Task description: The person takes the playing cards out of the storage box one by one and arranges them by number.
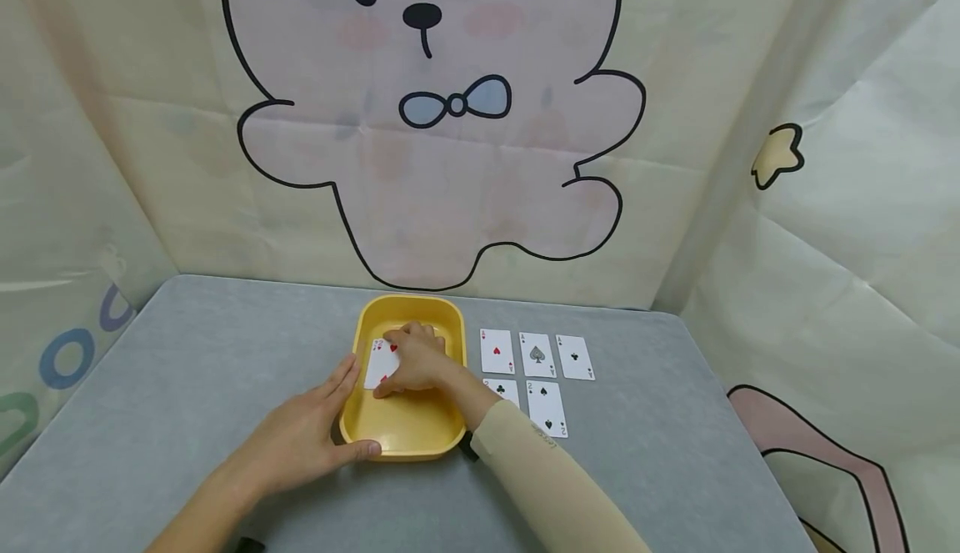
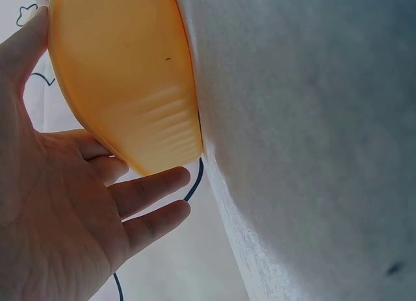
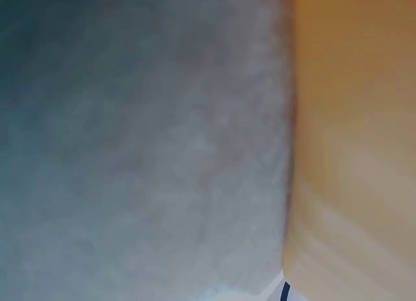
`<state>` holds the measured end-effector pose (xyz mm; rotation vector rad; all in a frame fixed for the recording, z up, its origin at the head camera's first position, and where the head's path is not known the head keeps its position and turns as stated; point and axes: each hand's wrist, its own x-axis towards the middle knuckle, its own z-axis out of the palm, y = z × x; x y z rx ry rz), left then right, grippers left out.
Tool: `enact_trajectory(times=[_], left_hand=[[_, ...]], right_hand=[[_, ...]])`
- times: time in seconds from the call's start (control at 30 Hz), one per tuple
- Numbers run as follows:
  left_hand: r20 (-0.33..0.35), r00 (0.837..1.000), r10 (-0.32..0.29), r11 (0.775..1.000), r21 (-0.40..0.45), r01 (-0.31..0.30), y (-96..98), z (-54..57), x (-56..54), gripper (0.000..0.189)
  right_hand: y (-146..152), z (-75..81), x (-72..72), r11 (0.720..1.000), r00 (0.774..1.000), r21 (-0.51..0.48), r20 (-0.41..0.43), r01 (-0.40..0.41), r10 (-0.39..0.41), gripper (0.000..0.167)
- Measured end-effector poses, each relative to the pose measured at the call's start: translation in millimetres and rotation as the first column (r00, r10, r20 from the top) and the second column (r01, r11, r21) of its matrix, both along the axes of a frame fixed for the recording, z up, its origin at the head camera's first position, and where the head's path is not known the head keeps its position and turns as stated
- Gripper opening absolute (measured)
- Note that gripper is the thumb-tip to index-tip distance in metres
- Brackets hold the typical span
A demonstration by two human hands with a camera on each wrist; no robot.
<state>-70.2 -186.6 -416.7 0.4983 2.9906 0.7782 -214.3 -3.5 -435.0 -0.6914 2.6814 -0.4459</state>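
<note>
A yellow plastic tray (image 1: pixel 401 436) stands on the grey table. Inside it, my right hand (image 1: pixel 420 359) pinches a white playing card (image 1: pixel 377 369) with red hearts between thumb and fingertips; part of the card is covered by the hand. My left hand (image 1: pixel 311 432) touches the tray's near left corner, fingers against the left rim and thumb at the front rim. In the left wrist view, the left hand's fingers (image 2: pixel 153 187) are extended beside the tray's wall (image 2: pixel 130 73). The right wrist view shows only the tray's outer wall (image 3: pixel 357 138) and tabletop, not the right hand.
Right of the tray lie an ace of hearts (image 1: pixel 491 361), an ace of spades (image 1: pixel 528 347) and an ace of clubs (image 1: pixel 575 369) in a row. Below them are a club card (image 1: pixel 510 394), partly behind the right arm, and a two of spades (image 1: pixel 546 419). A printed curtain (image 1: pixel 465 203) hangs behind.
</note>
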Motion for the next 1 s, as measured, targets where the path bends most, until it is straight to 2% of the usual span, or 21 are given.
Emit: enact_trajectory(times=[0.47,0.77,1.0], left_hand=[[0.020,1.000,-0.001,1.000,-0.001,0.001,0.7,-1.8,2.4,0.113],[0.008,1.000,-0.002,1.000,-0.001,0.002,1.3,-1.7,2.6,0.113],[0.000,1.000,0.007,1.000,-0.007,-0.007,0.6,-3.5,2.2,0.113]], right_hand=[[-0.1,-4.6,1.5,0.999,1.000,0.028,-0.014,-0.020,0.020,0.089],[2.8,-0.9,3.6,0.999,0.999,0.001,-0.023,-0.032,0.032,0.091],[5.9,6.1,4.2,0.998,1.000,-0.054,0.006,-0.031,0.031,0.090]])
